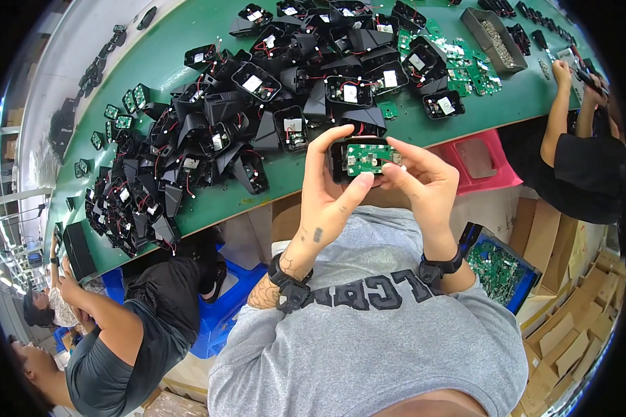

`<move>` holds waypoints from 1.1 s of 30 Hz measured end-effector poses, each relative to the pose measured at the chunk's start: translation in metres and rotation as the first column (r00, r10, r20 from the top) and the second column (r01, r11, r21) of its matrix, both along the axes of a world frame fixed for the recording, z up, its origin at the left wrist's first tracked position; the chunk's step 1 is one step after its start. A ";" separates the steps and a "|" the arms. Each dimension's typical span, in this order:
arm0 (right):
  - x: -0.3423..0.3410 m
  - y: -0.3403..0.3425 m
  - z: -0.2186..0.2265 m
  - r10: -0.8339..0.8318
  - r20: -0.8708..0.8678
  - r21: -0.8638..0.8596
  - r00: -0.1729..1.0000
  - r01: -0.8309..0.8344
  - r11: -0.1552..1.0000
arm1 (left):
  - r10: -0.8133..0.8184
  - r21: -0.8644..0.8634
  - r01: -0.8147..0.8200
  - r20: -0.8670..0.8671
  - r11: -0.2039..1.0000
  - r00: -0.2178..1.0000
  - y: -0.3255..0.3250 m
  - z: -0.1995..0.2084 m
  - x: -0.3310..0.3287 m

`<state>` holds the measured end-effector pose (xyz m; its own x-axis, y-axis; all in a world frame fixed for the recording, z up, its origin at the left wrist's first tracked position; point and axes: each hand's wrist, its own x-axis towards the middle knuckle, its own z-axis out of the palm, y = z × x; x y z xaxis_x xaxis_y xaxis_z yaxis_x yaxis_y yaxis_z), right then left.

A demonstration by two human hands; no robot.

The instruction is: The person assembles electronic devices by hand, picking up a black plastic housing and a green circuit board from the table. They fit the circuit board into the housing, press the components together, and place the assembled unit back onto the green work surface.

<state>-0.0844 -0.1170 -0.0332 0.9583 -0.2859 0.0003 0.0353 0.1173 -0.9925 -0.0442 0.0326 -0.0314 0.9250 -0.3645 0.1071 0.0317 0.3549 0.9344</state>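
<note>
My left hand [330, 191] and my right hand [424, 177] together hold a black plastic housing [339, 161] in front of my chest, above the near edge of the green table [174, 55]. A green circuit board [366, 157] sits inside the housing. My left thumb and my right fingertips press on the board's lower edge. Both wrists wear black straps. A large heap of similar black housings with red wires [243, 104] covers the table beyond my hands.
Loose green boards [466, 66] and a grey tray of small parts [495, 35] lie at the table's far right. A pink bin [480, 163] and a blue crate of boards [499, 267] stand at my right. One person works at the left [118, 333], another at the right [577, 139].
</note>
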 end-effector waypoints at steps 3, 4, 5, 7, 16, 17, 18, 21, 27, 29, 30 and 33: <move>0.005 -0.002 0.001 -0.023 0.196 -0.299 0.980 0.082 0.951 | 0.066 0.036 -0.065 -0.040 0.997 0.997 -0.003 0.004 0.000; 0.008 -0.003 0.003 0.002 0.358 -0.492 0.934 0.186 0.850 | 0.082 0.047 -0.078 -0.086 0.996 0.993 -0.002 0.006 0.000; 0.007 -0.004 -0.003 -0.029 0.361 -0.518 0.932 0.226 0.825 | 0.085 0.048 -0.081 -0.088 0.996 0.992 -0.002 0.005 0.000; 0.012 -0.005 -0.002 0.008 0.487 -0.547 0.874 0.297 0.782 | 0.106 0.083 -0.102 -0.040 0.991 0.994 -0.004 0.002 0.000; 0.007 0.001 0.003 -0.050 0.113 -0.135 0.992 0.065 0.989 | 0.137 0.138 -0.133 -0.019 0.981 0.990 0.000 -0.007 0.001; 0.007 0.002 0.005 -0.041 -0.030 0.111 0.999 0.044 0.993 | 0.141 0.129 -0.136 -0.032 0.982 0.989 -0.001 -0.006 0.002; 0.007 0.000 0.002 -0.041 -0.031 0.109 0.999 0.045 0.993 | 0.141 0.127 -0.136 -0.034 0.983 0.989 -0.001 -0.005 0.002; 0.007 -0.006 -0.004 0.037 0.033 -0.129 0.999 -0.032 0.991 | 0.112 0.069 -0.109 -0.041 0.992 0.993 -0.001 -0.003 0.003; 0.012 -0.005 0.000 0.157 0.540 -0.575 0.827 0.226 0.786 | 0.149 0.057 -0.144 -0.092 0.988 0.985 -0.003 -0.003 0.001; 0.011 -0.001 -0.007 0.114 0.535 -0.536 0.837 0.232 0.812 | 0.152 0.089 -0.151 -0.009 0.985 0.988 -0.003 -0.006 0.001; 0.011 0.001 -0.008 0.072 0.529 -0.495 0.846 0.239 0.836 | 0.152 0.089 -0.151 -0.010 0.985 0.988 -0.004 -0.005 0.000; 0.012 0.002 0.003 0.144 0.464 -0.601 0.874 0.191 0.776 | 0.171 0.056 -0.170 -0.010 0.984 0.985 -0.007 0.002 -0.001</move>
